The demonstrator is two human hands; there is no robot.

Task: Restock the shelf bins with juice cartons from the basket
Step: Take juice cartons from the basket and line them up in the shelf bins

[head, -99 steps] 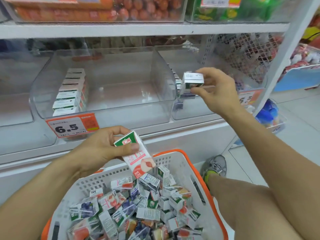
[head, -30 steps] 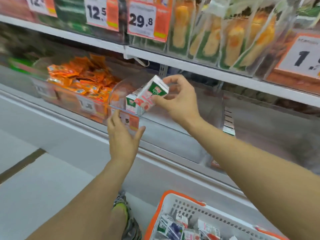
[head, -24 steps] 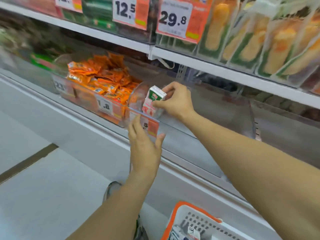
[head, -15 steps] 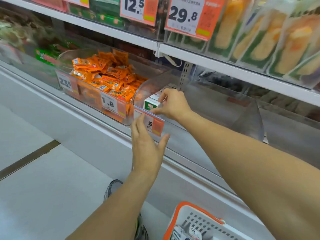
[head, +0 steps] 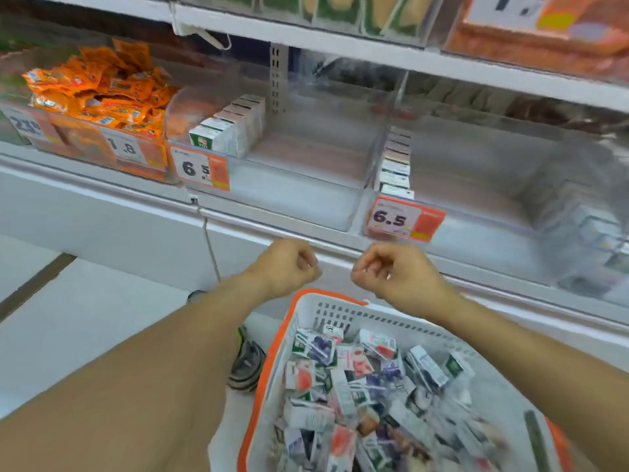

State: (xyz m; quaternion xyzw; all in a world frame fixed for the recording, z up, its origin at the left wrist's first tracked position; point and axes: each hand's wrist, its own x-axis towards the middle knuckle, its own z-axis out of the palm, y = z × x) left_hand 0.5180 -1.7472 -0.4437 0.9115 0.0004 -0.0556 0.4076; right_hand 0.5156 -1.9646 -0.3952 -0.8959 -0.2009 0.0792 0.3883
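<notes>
Juice cartons behind "6.5" tag, brand seemingly illegible.

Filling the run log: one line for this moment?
left hand: empty | right hand: empty | both above basket | bin: one carton row

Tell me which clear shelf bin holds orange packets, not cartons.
The leftmost bin, tagged 1.8; both bins tagged 6.5 hold carton rows.

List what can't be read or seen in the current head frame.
- Leftmost price tag: digits smeared by motion blur.
- Top-right price tag: cut off by the top edge.
- Basket: near end cut off by the bottom edge.
- Carton stack in the right bin: labels too blurred to tell the flavour.
</notes>
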